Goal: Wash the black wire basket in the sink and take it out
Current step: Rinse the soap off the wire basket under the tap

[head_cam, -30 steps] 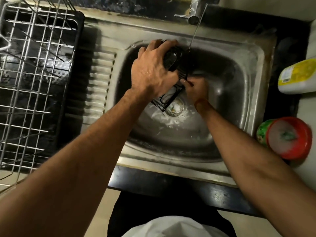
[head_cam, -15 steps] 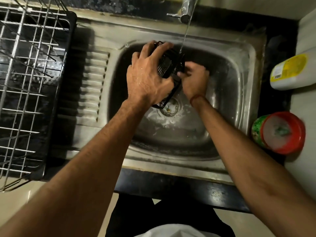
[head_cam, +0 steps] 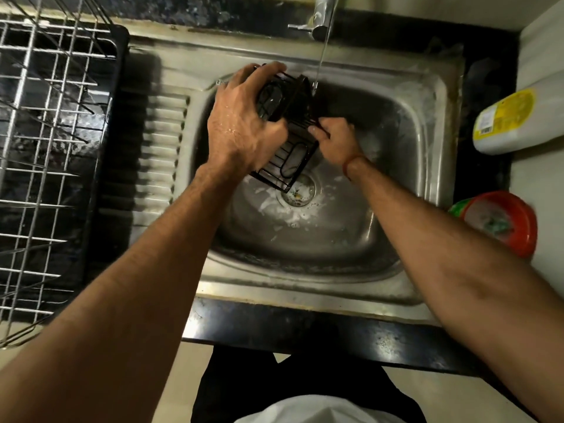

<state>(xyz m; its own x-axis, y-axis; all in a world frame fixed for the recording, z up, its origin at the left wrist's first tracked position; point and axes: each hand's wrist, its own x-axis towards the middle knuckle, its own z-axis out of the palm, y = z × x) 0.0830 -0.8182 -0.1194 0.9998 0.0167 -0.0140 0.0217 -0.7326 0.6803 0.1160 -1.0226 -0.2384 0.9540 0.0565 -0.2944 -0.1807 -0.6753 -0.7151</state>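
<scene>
The black wire basket point(head_cam: 294, 154) hangs tilted over the steel sink point(head_cam: 406, 123), above the drain point(head_cam: 297, 193). My left hand point(head_cam: 244, 123) grips its upper left side, fingers curled over the top wires. My right hand point(head_cam: 335, 138) pinches the wires on its right edge. A thin stream of water falls from the tap point(head_cam: 320, 22) onto the basket's far corner. Soap foam lies around the drain.
A metal dish rack point(head_cam: 45, 148) in a black tray stands left of the ribbed drainboard point(head_cam: 164, 154). On the right counter lie a white and yellow bottle point(head_cam: 506, 120) and a red bowl with foam and a scrubber point(head_cam: 500, 221).
Both hands have lifted and turned the basket so more of its lower end shows over the drain. My right hand slid down along its right edge.
</scene>
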